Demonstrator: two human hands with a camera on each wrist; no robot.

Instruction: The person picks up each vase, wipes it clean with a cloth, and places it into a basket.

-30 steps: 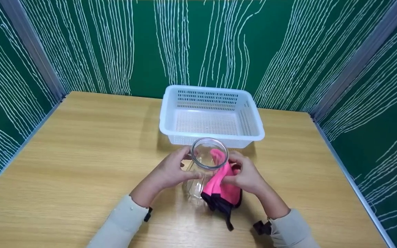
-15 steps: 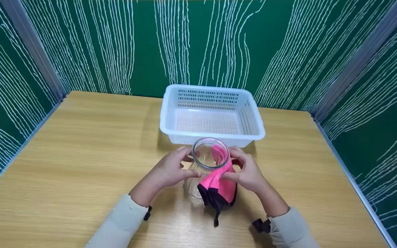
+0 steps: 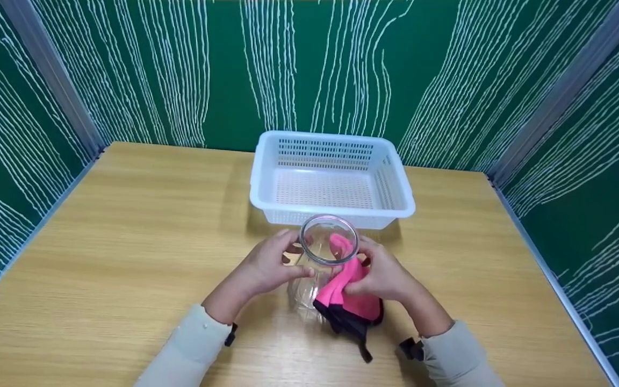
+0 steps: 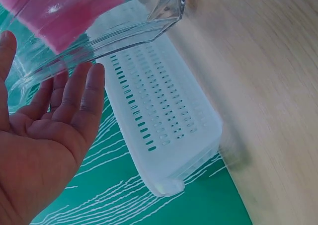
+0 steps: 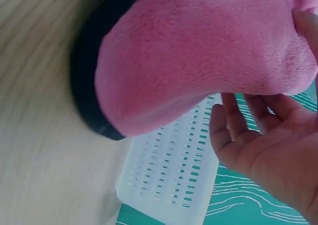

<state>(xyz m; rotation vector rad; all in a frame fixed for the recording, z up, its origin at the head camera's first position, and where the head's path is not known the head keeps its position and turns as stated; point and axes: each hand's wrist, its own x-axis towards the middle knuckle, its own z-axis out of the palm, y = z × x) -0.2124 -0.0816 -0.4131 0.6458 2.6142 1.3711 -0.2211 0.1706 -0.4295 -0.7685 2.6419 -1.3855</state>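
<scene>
A clear glass jar (image 3: 304,294) with a wide round mouth stands upright in front of the person. My left hand (image 3: 266,266) grips its left side, thumb in front and fingers behind. On the jar's right side, my right hand (image 3: 387,274) holds a pink cloth (image 3: 362,307) with black edging against the glass. The cloth's lower part hangs down, and a black loop dangles from it. Through the glass, pink shows in the left wrist view. In the right wrist view, the fluffy cloth (image 5: 189,56) hides most of the jar.
Behind the jar, a white perforated plastic basket (image 3: 332,210) sits on the wooden table (image 3: 153,242). Green panels (image 3: 223,80) with white wavy lines enclose the back and sides, with grey posts (image 3: 551,97) at the corners.
The cloth's hanging end and its loop swung left, then back to the right, as my right hand shifted slightly against the jar. The left hand kept its grip.
</scene>
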